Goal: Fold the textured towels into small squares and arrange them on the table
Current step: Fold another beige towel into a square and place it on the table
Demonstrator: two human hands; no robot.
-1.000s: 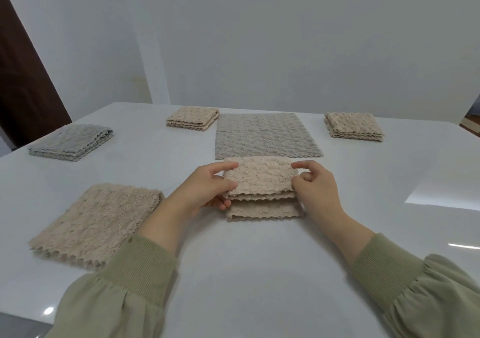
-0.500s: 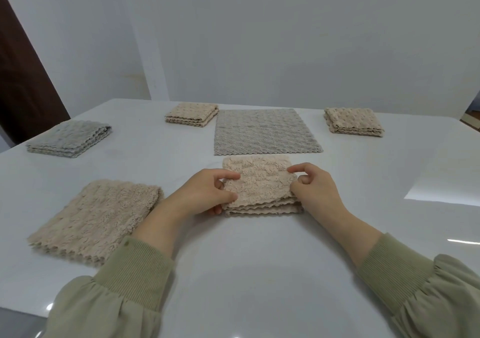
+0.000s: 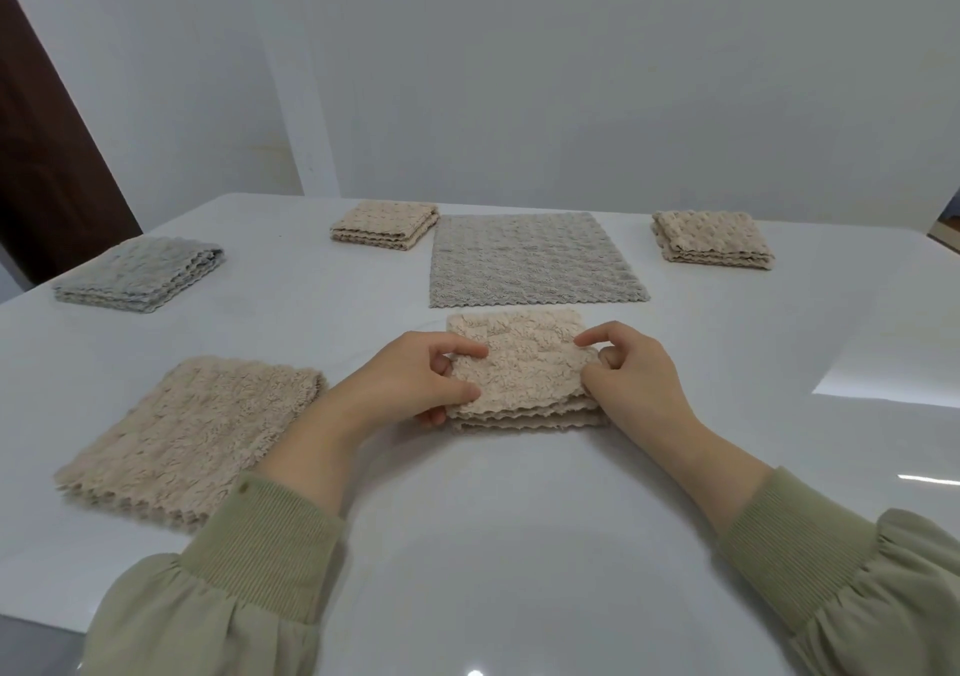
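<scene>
One folded beige towel [image 3: 519, 363] pinched by L hand [image 3: 410, 384] & R hand [image 3: 639, 379].

Beige nubby towel [image 3: 519, 363], grey waffle-textured towel [image 3: 535, 260], grey folded towel [image 3: 140, 273], white table [image 3: 519, 519], olive sleeves [image 3: 249, 571]

The side edges of the folded beige towel [image 3: 519, 363] are being covered by the left hand [image 3: 410, 389] and the right hand [image 3: 636, 379]; how many layers are being pinched cannot be told. The larger beige towel [image 3: 192, 426] is being masked at its near corner by the left sleeve [image 3: 260, 545]. Both sleeves are being cut off by the bottom edge, the bench [image 3: 519, 519] by the right.
</scene>
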